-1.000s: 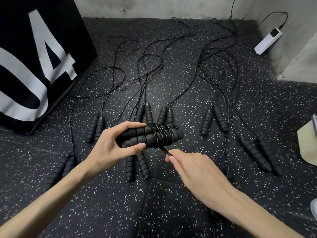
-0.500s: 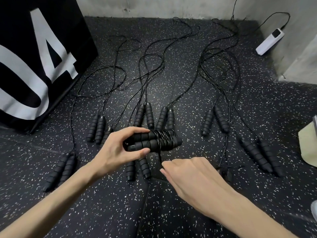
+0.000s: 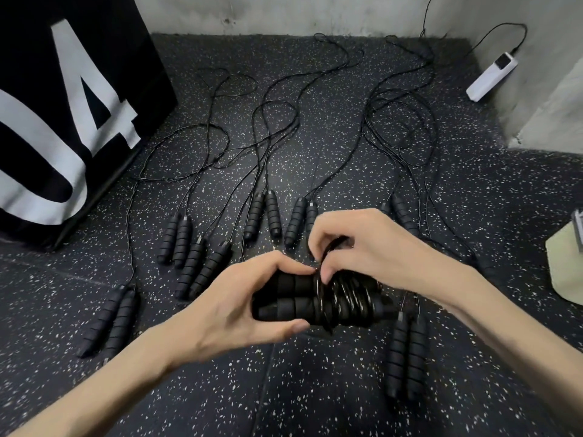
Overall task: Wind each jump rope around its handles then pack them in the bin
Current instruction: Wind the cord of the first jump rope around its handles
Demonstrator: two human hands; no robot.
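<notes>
The left hand (image 3: pixel 239 307) grips the left ends of the paired handles (image 3: pixel 293 298), held above the floor (image 3: pixel 315 389). Their long axis runs left to right. The cord (image 3: pixel 347 298) coils around their middle, where the right hand (image 3: pixel 362 247) pinches it.

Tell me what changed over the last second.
The right hand rose from below the black foam handle pair to its top, fingers pinching the wound black cord. The left hand still grips the handles; the unwound ropes on the floor stayed put.
</notes>
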